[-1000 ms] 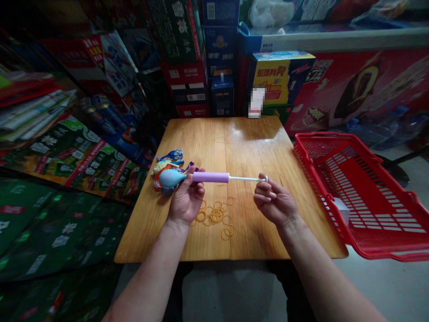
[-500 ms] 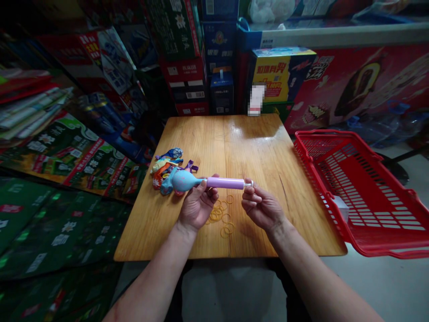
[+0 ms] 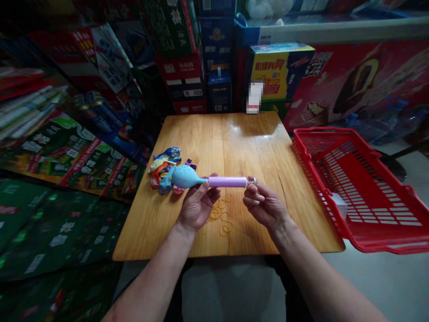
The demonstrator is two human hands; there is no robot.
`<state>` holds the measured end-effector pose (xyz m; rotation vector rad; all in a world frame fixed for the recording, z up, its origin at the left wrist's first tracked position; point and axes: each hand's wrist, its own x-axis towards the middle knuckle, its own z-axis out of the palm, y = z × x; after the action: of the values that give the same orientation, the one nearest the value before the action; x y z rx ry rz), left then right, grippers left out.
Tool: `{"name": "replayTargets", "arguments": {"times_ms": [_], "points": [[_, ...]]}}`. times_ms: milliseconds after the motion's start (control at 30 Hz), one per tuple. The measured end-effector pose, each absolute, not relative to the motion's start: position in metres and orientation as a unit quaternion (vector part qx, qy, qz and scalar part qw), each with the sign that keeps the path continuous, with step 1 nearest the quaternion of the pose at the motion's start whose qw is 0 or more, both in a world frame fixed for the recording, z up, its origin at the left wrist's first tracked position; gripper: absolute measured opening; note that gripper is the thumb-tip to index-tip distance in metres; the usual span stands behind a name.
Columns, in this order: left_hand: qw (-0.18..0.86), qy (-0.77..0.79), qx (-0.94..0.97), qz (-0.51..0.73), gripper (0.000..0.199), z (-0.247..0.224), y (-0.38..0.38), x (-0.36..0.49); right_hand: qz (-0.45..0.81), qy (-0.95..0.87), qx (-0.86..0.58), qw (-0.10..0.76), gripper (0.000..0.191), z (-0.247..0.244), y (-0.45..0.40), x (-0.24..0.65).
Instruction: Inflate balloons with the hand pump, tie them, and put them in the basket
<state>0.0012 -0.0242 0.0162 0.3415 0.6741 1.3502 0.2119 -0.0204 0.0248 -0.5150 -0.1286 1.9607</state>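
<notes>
A purple hand pump (image 3: pixel 228 182) lies level above the wooden table, with a partly inflated light blue balloon (image 3: pixel 185 176) on its left end. My left hand (image 3: pixel 199 203) is closed around the pump's left end, at the balloon's neck. The fingers of my right hand (image 3: pixel 263 199) are closed on the white plunger handle (image 3: pixel 251 181) at the other end. Behind and left of the blue balloon lies a pile of flat, colourful balloons (image 3: pixel 161 167). Several yellow rubber bands (image 3: pixel 225 217) lie on the table between my hands, some partly hidden by my left hand.
The wooden table (image 3: pixel 201 134) has a red plastic basket (image 3: pixel 355 188) at its right. Stacked cartons (image 3: pixel 187 67) and a yellow and blue box (image 3: pixel 271 71) stand behind it. Green packages (image 3: pixel 60 228) fill the left side. A freezer with a red front (image 3: pixel 335 89) is at the back right.
The blue balloon looks slightly larger. The pump and my right hand have shifted a little to the right in view. Both hands keep their hold.
</notes>
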Motion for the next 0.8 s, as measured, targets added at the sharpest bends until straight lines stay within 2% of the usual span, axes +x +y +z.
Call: {"name": "replayTargets", "arguments": {"times_ms": [200, 367, 567, 800], "points": [[0.693, 0.312, 0.144, 0.634, 0.018, 0.019, -0.017, 0.002, 0.827, -0.039, -0.216, 0.518, 0.013, 0.028, -0.016, 0.218], [0.669, 0.315, 0.159, 0.654, 0.023, 0.023, -0.012, -0.008, 0.806, -0.039, -0.202, 0.555, 0.014, 0.030, -0.010, 0.236], [0.714, 0.319, 0.166, 0.600, 0.023, 0.016, -0.023, -0.001, 0.824, -0.055, -0.218, 0.520, 0.020, 0.028, -0.021, 0.220], [0.711, 0.304, 0.149, 0.616, 0.022, 0.015, -0.022, 0.002, 0.825, -0.073, -0.222, 0.514, 0.015, 0.028, -0.022, 0.215]]}}
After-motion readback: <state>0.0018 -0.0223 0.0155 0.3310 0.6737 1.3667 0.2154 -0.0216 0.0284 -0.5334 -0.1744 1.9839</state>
